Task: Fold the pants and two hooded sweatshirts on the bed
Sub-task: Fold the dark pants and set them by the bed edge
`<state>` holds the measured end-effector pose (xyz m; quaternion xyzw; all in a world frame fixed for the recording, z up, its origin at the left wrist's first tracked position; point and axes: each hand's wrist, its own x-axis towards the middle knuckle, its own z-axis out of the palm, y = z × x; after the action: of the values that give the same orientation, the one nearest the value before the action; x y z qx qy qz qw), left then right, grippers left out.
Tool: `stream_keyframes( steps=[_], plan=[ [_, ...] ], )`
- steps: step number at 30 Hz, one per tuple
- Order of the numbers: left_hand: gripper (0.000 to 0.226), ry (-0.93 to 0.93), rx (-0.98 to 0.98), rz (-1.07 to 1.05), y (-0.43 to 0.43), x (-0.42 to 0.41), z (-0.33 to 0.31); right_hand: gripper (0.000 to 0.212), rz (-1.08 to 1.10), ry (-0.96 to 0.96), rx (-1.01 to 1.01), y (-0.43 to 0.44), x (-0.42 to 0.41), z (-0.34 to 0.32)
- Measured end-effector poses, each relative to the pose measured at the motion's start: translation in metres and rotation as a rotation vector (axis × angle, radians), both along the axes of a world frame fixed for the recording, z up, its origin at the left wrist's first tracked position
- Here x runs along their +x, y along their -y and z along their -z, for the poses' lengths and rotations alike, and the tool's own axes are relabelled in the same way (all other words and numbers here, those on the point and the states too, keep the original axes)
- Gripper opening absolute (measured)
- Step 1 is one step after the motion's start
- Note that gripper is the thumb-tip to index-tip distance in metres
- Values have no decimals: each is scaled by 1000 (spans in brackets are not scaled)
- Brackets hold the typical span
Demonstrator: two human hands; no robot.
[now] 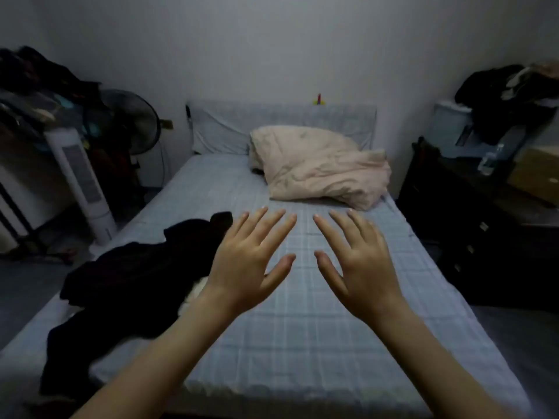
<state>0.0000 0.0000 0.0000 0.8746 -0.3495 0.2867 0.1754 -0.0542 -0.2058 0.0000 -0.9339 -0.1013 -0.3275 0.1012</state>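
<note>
A heap of dark clothes [130, 285] lies crumpled on the left half of the bed [317, 343], reaching from the near left corner toward the middle; a bit of white fabric [198, 287] shows under it. I cannot tell the single garments apart. My left hand [251, 261] and my right hand [360, 261] hover side by side above the checked blue sheet, palms down, fingers straight and spread, holding nothing. The left hand is just right of the heap.
A crumpled beige duvet [320, 167] and a blue pillow [220, 134] sit at the head of the bed. A white tower fan [83, 182] and a round fan [136, 119] stand left. A dark dresser [484, 225] with clutter stands right.
</note>
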Motion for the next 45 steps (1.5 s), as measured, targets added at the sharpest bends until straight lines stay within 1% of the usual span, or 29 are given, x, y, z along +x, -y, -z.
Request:
stream_keyframes(
  steps=[2, 5, 11, 14, 16, 19, 22, 24, 26, 29, 33, 38, 42, 45],
  plan=[
    [57, -69, -4, -23, -2, -12, 25, 55, 12, -58, 43, -3, -10, 22],
    [58, -222, 3, -76, -10, -35, 76, 55, 27, -184, 83, -9, -32, 68],
    [63, -504, 111, -149, -26, -74, 157, 56, 28, -506, 83, -23, -70, 158],
    [62, -631, 171, -163, -33, -97, 188, 51, 8, -655, 84, -29, -88, 186],
    [59, -703, 160, -179, -37, -107, 199, 50, -11, -705, 116, -31, -96, 193],
    [62, -713, 94, -198, -40, -112, 193, 52, -22, -664, 219, -30, -100, 189],
    [58, -623, 33, -205, -41, -113, 177, 51, -32, -598, 256, -29, -96, 180],
    [55, -583, 10, -225, -44, -116, 169, 51, -47, -579, 241, -29, -93, 174],
    [53, -581, 1, -256, -47, -122, 167, 54, -86, -591, 222, -29, -90, 172],
    [54, -632, 7, -328, -52, -139, 173, 56, -149, -646, 205, -33, -89, 177],
    [57, -701, 2, -459, -61, -168, 184, 53, -251, -696, 178, -44, -90, 189],
    [60, -749, -45, -601, -84, -187, 184, 51, -345, -699, 125, -70, -79, 186],
    [61, -718, -64, -635, -108, -184, 176, 55, -387, -635, -3, -96, -67, 181],
    [60, -712, -65, -669, -136, -182, 176, 59, -412, -669, -69, -126, -56, 183]
  ],
)
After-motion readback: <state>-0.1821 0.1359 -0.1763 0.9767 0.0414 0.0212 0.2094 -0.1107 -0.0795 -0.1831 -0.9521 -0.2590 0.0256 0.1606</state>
